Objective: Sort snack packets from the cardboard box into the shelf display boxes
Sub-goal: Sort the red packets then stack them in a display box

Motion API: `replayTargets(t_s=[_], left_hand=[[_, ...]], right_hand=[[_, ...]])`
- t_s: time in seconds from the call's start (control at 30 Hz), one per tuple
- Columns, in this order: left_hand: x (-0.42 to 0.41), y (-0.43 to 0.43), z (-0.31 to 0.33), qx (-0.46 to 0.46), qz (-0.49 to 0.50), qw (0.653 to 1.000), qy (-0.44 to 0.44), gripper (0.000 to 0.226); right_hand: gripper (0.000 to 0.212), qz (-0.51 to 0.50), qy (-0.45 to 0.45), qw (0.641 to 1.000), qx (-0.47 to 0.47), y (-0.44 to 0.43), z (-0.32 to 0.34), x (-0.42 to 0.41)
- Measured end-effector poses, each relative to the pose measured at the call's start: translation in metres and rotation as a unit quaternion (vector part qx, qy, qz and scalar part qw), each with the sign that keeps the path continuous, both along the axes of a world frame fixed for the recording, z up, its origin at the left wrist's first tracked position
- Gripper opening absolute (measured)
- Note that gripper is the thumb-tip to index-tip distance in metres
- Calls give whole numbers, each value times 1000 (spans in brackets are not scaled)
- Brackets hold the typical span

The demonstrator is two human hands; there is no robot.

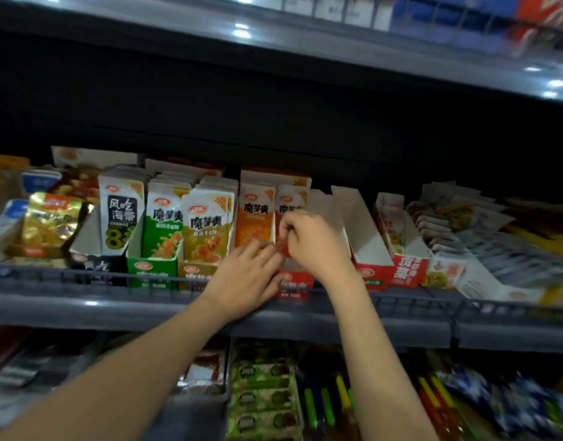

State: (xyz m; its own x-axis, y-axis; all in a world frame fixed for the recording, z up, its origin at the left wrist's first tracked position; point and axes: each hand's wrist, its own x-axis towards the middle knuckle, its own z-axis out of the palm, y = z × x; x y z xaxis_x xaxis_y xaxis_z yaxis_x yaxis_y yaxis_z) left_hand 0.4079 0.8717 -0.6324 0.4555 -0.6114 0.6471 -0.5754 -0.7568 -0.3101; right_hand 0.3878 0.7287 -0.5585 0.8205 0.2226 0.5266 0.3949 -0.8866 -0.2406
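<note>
Both my hands are up at the middle shelf, at the red display box that stands in the row behind the front rail. My right hand is curled, with fingers and thumb pinching the lower part of the red packet. That packet stands upright at the front of the red display box, and only its white top with the logo shows above my knuckles. My left hand lies lower and just beside the right one. Its fingers are stretched out and loose, and the tips touch the foot of the packets where orange meets red. Its thumb rests by the front of the box, and it grips nothing that I can see.

Just left of the red packet the orange packets stand upright, then the gold packets, the green packets and the black-and-white packets, each lot in its own box. To the right another red box shows its bare white inner wall
</note>
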Motion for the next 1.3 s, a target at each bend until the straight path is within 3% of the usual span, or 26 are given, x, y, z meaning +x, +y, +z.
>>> replayTargets(t_s=[0.13,0.23,0.33,0.47,0.53,0.6,0.63,0.77,0.87,0.97,1.03,1.13,1.3], left_hand=[[-30,21,-3,-8,-26,1000,16,49],[-76,53,-29,0,-56,997,45,50],[-122,87,-76,39,-71,988,133,46],[-172,125,-146,98,-75,946,300,38],[-194,140,-175,95,-70,911,396,34],[-208,154,-197,87,-53,866,489,36],[-212,160,-204,93,-38,850,517,37],[-213,182,-219,91,5,816,571,32],[-211,197,-219,41,35,823,566,29],[-213,208,-218,19,57,825,561,30],[-216,212,-220,21,57,822,567,31],[-220,216,-224,26,52,816,575,31],[-221,219,-234,36,37,819,571,28]], right_hand=[[11,55,-176,983,22,19,-31,-42],[12,82,-203,975,39,29,-78,-77],[15,120,-122,984,-44,37,-143,-110],[17,123,185,968,-120,45,-236,-149],[19,93,341,935,-17,51,-282,-165],[19,20,413,898,149,60,-324,-181],[17,-18,450,873,190,65,-345,-187],[25,-39,630,760,156,90,-413,-212],[57,-41,677,728,97,110,-440,-227],[89,-134,657,741,-27,117,-459,-234],[94,-190,622,756,-74,118,-473,-240],[93,-245,590,767,-50,118,-483,-249],[103,-295,583,754,-61,108,-479,-246]])
